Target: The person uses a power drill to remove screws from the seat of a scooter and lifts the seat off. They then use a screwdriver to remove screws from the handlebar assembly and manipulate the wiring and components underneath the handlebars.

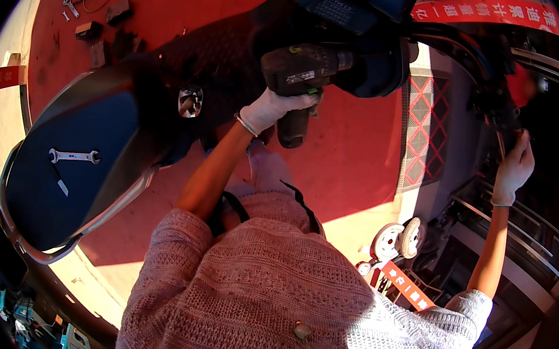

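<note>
Black cordless drill [296, 70] is grasped by the gloved left hand [270, 108], above the red floor [349, 138], inside its right edge; dark handlebar [497, 116] is clenched by the right hand [516, 163]. Drill should be kept level, handlebar held steady.

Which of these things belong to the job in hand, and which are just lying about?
Seemingly in use:
- cordless drill, held in the left hand
- dark handlebar, at the right hand

Apparently just lying about:
- double open-ended wrench and slim black-and-white tool on the blue seat
- another wrench on the red floor
</note>
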Motion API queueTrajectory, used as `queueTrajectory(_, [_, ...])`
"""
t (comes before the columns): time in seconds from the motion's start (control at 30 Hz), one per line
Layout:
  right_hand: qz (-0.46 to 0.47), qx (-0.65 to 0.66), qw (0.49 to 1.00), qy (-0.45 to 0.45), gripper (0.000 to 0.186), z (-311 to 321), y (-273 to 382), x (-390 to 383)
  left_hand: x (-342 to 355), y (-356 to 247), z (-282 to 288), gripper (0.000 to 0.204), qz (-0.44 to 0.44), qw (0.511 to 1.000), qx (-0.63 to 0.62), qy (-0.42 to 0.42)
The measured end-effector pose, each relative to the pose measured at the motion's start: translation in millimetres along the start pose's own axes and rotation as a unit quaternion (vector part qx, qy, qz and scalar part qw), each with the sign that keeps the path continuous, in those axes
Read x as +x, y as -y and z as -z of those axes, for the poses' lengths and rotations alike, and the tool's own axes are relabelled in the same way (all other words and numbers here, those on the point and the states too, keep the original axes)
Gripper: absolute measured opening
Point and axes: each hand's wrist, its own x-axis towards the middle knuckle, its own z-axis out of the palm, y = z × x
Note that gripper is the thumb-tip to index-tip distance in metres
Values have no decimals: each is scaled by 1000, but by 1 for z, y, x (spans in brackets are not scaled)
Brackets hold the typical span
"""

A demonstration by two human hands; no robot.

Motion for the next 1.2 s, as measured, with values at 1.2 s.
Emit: queueTrajectory(1.2, [-155,548,734,371,31,-166,111,-156,-64,15,-20,46,46,995,-81,-32])
